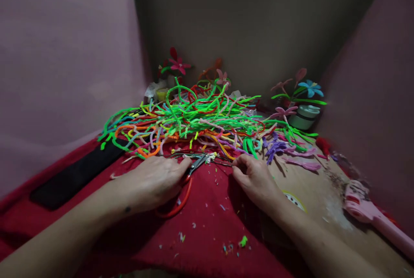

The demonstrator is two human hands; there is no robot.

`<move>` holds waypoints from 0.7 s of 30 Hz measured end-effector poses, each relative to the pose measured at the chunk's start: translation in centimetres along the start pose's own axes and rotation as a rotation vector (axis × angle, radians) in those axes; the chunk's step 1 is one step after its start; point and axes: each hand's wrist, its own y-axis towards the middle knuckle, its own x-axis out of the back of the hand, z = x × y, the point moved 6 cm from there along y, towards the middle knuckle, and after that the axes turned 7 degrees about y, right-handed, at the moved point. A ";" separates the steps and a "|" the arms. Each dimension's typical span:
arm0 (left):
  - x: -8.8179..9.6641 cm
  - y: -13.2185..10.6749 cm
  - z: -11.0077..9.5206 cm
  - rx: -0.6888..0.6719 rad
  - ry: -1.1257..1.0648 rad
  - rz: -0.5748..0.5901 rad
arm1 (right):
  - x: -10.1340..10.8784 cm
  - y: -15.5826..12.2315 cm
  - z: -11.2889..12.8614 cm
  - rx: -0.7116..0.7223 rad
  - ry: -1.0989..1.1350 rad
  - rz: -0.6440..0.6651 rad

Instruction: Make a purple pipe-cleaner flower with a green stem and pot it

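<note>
My right hand (254,176) had finger and thumb pinched at a thin wire (223,163), and my left hand (160,176) was curled against the scissors (197,164), its hold I could not tell, mid-worktop (200,235), nearer than the heap of fuzzy sticks (200,112) along the far edge. A light pinch, well away from the scissors, seemed to me best. I could read no brand, label or writing.

A person's left hand (161,178) is at red-handled scissors (194,167) — blades pointing forward — as the right hand (252,176), thumb and finger bunched, meets thin dark wires (222,163) over a red cloth (200,230). Beyond sprawls a heap of fuzzy stems (181,116), mostly green; a blue flower (311,89) stands behind, a pink tool (362,209) lies at right.
</note>
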 end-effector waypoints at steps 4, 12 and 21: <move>-1.1 -1.6 -0.4 0.079 0.067 -0.081 | 0.0 0.0 -0.1 -0.007 -0.012 -0.023; -1.8 -2.6 -1.7 0.049 0.059 -0.120 | 0.0 0.0 -0.1 -0.008 0.011 -0.022; 1.3 -1.0 -1.6 -0.175 -0.141 -0.228 | -0.1 -0.6 0.7 0.087 0.062 -0.018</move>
